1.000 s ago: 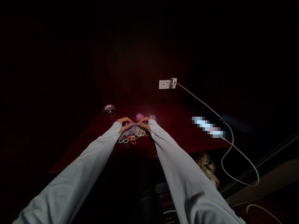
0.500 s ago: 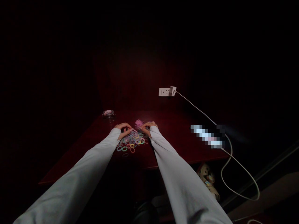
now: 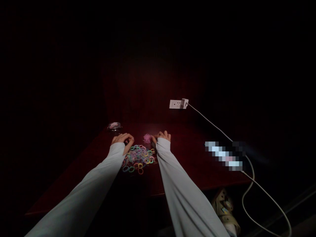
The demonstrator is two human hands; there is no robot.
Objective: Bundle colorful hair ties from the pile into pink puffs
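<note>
A heap of small coloured elastic rings (image 3: 138,158) lies on a dark red table (image 3: 190,158). My left hand (image 3: 123,140) rests at the heap's far left edge with its fingers curled inward; what they pinch, if anything, is too small to make out. My right hand (image 3: 162,136) sits at the heap's far right corner, fingers bent, close to a small separate pile of pink rings (image 3: 147,138). Pale long sleeves cover both arms to the wrists.
A small clear dish with pink rings (image 3: 114,126) stands at the table's far left. A white wall socket with a charger (image 3: 179,104) feeds a cable (image 3: 249,177) to a blurred device (image 3: 225,155) on the right. A patterned shoe (image 3: 225,209) lies below.
The view has tilted, so everything sits lower in the frame. My hands have drawn a little apart, the left to the heap's left edge, the right beside the pink pile.
</note>
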